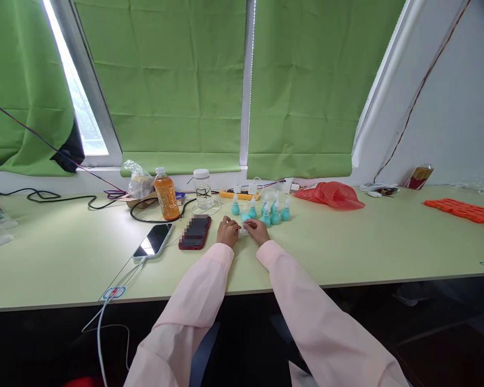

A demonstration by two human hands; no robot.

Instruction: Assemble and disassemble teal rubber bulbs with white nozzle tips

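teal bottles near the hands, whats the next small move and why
Probably stand the small pale piece among the teal bottles: the left hand and right hand both pinch it low over the table, and the bottles stand upright just beyond the fingers.

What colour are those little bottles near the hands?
The little bottles are teal with white tips; head view.

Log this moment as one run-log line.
left hand: holding small whitish item | right hand: same item | behind hands: small teal bottles | left of hands: red phone | surface: pale table
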